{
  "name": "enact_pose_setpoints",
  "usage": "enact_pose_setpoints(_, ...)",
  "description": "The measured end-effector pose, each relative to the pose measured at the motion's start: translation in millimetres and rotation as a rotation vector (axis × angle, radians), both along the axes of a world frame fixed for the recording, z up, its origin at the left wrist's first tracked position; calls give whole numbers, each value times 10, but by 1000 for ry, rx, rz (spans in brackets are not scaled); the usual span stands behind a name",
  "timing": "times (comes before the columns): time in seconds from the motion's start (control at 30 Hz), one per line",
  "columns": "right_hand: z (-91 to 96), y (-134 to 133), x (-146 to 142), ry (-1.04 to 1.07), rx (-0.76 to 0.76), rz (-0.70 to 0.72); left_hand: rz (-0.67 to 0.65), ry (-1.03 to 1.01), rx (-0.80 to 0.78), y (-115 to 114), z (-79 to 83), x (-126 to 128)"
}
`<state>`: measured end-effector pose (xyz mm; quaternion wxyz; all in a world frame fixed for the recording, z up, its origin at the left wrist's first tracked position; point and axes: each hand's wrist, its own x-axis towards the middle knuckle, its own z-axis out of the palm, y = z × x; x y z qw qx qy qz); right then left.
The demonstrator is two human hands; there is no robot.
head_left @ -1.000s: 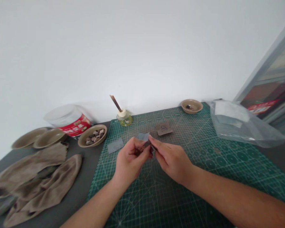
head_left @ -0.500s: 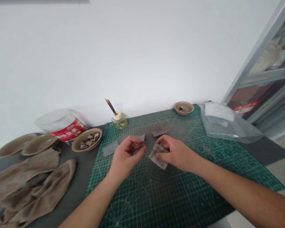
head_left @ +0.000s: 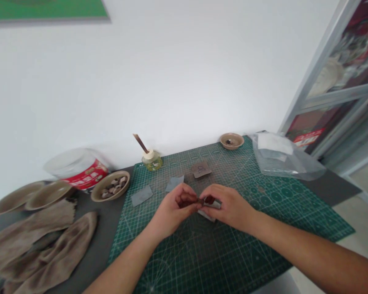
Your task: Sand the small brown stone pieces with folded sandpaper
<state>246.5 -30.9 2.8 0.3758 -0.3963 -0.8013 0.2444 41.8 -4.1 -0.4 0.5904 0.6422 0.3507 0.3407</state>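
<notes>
Over the green cutting mat (head_left: 233, 245) my left hand (head_left: 174, 210) is closed in a pinch on a small dark reddish piece (head_left: 192, 201). My right hand (head_left: 230, 206) meets it from the right, fingers closed on a small grey sandpaper piece (head_left: 213, 204) wrapped against the reddish piece. Both hands hover just above the mat's middle. Three more small squares lie on the mat behind them: a blue-grey square (head_left: 142, 195), a second grey square (head_left: 174, 183) and a brown square (head_left: 201, 169).
A bowl of small stones (head_left: 110, 186), empty bowls (head_left: 30, 196), a red-labelled tub (head_left: 76, 169) and brown cloths (head_left: 39, 245) sit left. At the back stand a small oil bottle with a stick (head_left: 151, 160) and a small bowl (head_left: 232, 141); a plastic bag (head_left: 285, 157) lies right.
The view tilted and drew back. My right hand, which held the sandpaper apart half a second ago, has brought it against the piece in my left hand.
</notes>
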Motion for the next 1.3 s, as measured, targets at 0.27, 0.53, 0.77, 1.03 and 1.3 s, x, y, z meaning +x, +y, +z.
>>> enact_pose_setpoints(0.27, -128, 18, 259, -215, -28, -30, -140, 511, 514, -56, 76, 22)
enact_pose_setpoints(0.53, -255, 49, 245, -293, 121, 85, -218, 677, 631, -36, 27, 49)
enact_pose_setpoints(0.77, -302, 23, 196, -311, 161, 75, -154, 850, 696, -91, 32, 44)
enact_pose_setpoints(1.03, -284, 2, 171, -325, 162, 91, -150, 911, 719, -83, 79, 56)
enact_pose_setpoints(1.3, -277, 51, 182, -324, 158, 116, -142, 896, 686, -49, 40, 24)
